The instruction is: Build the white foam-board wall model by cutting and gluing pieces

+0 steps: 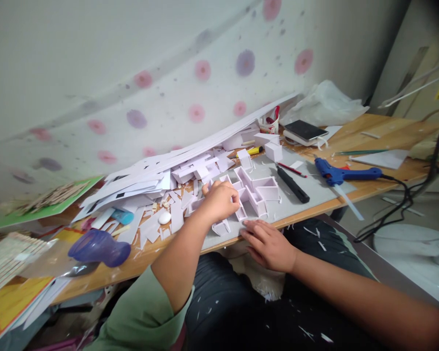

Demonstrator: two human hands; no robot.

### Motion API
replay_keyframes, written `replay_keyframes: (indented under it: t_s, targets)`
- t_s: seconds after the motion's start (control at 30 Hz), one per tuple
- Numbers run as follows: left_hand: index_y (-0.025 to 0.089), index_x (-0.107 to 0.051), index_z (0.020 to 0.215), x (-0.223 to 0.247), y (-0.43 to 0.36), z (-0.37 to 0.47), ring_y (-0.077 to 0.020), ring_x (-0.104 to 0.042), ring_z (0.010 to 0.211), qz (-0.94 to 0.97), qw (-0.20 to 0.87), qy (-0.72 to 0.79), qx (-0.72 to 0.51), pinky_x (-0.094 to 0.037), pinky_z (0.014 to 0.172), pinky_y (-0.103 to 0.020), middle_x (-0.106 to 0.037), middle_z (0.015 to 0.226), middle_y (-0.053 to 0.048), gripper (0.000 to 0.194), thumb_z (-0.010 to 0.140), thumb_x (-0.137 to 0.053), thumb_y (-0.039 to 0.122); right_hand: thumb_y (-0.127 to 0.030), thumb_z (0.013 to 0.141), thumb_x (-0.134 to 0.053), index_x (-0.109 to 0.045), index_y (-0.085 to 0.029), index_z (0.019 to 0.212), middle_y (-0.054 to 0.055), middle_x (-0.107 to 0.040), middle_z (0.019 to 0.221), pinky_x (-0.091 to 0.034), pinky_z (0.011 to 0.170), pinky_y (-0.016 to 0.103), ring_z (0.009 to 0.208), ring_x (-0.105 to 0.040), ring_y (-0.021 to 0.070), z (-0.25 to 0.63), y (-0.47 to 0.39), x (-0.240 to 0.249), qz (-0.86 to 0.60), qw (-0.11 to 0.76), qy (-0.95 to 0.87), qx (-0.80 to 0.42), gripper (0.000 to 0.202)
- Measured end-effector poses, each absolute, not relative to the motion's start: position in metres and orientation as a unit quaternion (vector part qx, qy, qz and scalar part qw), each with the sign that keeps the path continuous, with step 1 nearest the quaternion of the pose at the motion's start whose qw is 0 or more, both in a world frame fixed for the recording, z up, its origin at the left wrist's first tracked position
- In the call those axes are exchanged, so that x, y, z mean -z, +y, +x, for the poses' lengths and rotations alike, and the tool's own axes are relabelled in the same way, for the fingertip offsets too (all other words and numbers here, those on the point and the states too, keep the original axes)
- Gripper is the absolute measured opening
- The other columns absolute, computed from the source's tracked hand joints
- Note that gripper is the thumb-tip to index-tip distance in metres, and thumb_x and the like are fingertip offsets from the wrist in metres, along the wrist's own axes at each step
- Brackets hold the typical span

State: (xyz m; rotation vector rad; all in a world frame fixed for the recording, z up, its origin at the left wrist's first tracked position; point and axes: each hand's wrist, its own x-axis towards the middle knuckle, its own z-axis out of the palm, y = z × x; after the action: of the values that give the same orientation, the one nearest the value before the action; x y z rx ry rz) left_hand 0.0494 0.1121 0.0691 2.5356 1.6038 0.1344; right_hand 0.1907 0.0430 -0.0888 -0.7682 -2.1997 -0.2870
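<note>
A white model of small open-topped compartments (pixel 256 197), apparently cut from foam board, stands on the grey cutting mat (pixel 318 192). My left hand (pixel 221 199) is closed at the model's left side, fingers curled down; what they pinch, if anything, is hidden behind the knuckles. My right hand (pixel 269 244) lies with fingers stretched out at the table's front edge, just below the model, holding nothing. A small folded white piece (pixel 221 227) sits between the two hands. Right of the model lie a black utility knife (pixel 292 185) and a red pencil (pixel 291 169).
A blue glue gun (pixel 346 173) rests at the right, its cord trailing off the table. White scraps and sheets (pixel 139 187) pile up on the left, near a purple container (pixel 99 247). A yellow cutter (pixel 254 151), a cup (pixel 269 126) and a black phone (pixel 306 129) are at the back.
</note>
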Motion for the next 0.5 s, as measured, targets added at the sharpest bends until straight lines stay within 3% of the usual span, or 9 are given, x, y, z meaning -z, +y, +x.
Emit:
replay_keyframes:
  t_s: [0.13,0.33,0.5]
  targets:
    - [0.024,-0.068,0.061,-0.072,0.111,0.048,-0.027,-0.047,0.109,0.837,0.063,0.54,-0.055,-0.015,0.104,-0.059,-0.066,0.1,-0.001,0.015,0.073,-0.059,0.02,-0.023,0.088,-0.05,-0.059,-0.006,0.117,0.021,-0.061,0.115,-0.048,0.095,0.045,0.112,-0.056,0.0294,0.191,0.042,0.089,-0.301,0.384,-0.866,0.112,0.035]
    - [0.026,-0.07,0.079,-0.086,0.112,0.034,-0.0237,-0.052,0.103,0.822,0.045,0.554,-0.122,-0.029,0.097,-0.048,-0.066,0.098,-0.002,0.017,0.082,-0.053,0.025,-0.022,0.087,-0.051,-0.059,-0.007,0.118,0.02,-0.061,0.115,-0.047,0.096,0.045,0.113,-0.055,0.0291,0.19,0.042,0.09,-0.301,0.389,-0.864,0.105,0.035]
    - [0.021,-0.068,0.086,-0.082,0.118,0.029,-0.0159,-0.056,0.078,0.819,0.173,0.54,-0.084,-0.042,0.076,-0.031,-0.064,0.085,-0.003,0.02,0.083,-0.049,0.026,-0.02,0.087,-0.052,-0.057,-0.007,0.118,0.02,-0.059,0.114,-0.049,0.093,0.046,0.109,-0.056,0.0287,0.19,0.04,0.089,-0.306,0.41,-0.856,0.075,0.035]
